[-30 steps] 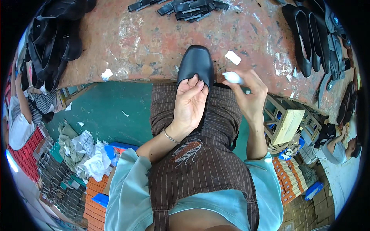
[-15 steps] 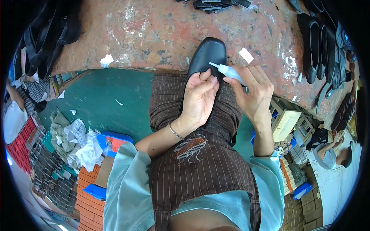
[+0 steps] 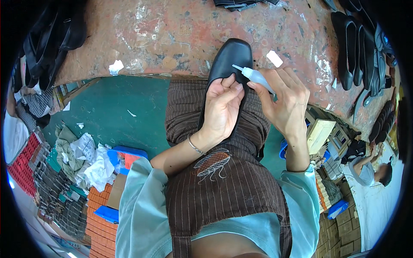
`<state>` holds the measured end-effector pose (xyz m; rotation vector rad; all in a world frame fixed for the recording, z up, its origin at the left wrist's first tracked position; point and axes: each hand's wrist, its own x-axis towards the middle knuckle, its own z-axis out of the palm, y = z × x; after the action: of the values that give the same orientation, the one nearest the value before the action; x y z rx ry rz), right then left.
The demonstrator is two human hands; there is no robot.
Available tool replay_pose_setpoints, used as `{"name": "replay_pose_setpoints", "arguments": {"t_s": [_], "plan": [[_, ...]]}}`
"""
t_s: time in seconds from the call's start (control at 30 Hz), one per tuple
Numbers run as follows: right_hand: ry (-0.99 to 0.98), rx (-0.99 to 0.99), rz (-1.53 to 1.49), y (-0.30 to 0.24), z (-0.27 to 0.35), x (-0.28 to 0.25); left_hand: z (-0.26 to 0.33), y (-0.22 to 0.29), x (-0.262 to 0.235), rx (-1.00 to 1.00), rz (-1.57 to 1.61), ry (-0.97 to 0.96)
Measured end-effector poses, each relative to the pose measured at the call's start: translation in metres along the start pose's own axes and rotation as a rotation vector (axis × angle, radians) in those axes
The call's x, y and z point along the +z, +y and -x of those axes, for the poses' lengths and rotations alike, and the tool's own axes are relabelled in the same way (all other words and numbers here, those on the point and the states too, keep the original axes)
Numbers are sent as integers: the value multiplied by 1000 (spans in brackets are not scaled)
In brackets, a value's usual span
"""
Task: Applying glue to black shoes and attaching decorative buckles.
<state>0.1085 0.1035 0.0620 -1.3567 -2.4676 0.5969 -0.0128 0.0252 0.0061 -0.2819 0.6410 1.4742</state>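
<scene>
A black flat shoe (image 3: 229, 55) with a squarish toe lies over my lap, its toe reaching onto the worktable. My left hand (image 3: 221, 107) grips it at the opening, fingers tucked inside and thumb bent over them. In my right hand (image 3: 282, 96) is a small white squeeze bottle (image 3: 257, 78) with a narrow nozzle. The nozzle tip points left over the shoe's upper, just above my left fingers; whether it touches the leather I cannot tell. The shoe's heel end is mostly covered by my left hand and wrist.
The worn, stained worktable (image 3: 172, 38) curves across the front. Black shoes are piled at its left end (image 3: 47, 38) and right end (image 3: 350, 47). White paper scraps (image 3: 274, 58) lie on it. Below left are a blue bin (image 3: 142, 153) and orange boxes (image 3: 101, 232). Another person (image 3: 370, 167) sits far right.
The bottle's nozzle has shifted very slightly left and down over the shoe's upper. My right hand has turned a little, and the view has moved slightly. Both hands keep their hold.
</scene>
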Motion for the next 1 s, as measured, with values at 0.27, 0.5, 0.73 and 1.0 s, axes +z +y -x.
{"name": "replay_pose_setpoints", "arguments": {"t_s": [0.27, 0.5, 0.73, 1.0], "plan": [[-21, -17, 46, -2, -5, -7, 0, -3, -2, 29, -20, -31], [-26, -44, 30, -4, -8, -6, 0, -1, 0, 10, -48, 16], [-50, -19, 45, -6, -8, -10, 0, -1, 3, 11, -48, 52], [-43, -39, 41, -6, -10, -9, -1, -1, 5, 13, -43, 39]]}}
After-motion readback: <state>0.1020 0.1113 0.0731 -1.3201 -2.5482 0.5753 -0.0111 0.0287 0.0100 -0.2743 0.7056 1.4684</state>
